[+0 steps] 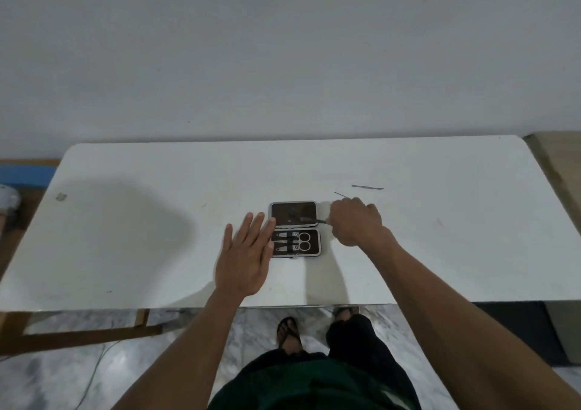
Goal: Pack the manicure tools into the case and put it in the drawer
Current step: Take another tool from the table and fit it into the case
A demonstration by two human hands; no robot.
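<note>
A small brown manicure case lies open on the white table. Its near half holds two nail clippers and a pair of scissors. My left hand rests flat against the case's left edge, fingers spread, touching it. My right hand is to the right of the case and pinches a thin dark metal tool whose tip lies over the far half. Two more slim tools lie on the table beyond my right hand: a thin pointed one and a double-ended pusher.
The table's front edge runs just below my forearms, with marble floor and my sandalled feet under it. A wooden frame stands at the lower left. A white wall rises behind the table. No drawer shows.
</note>
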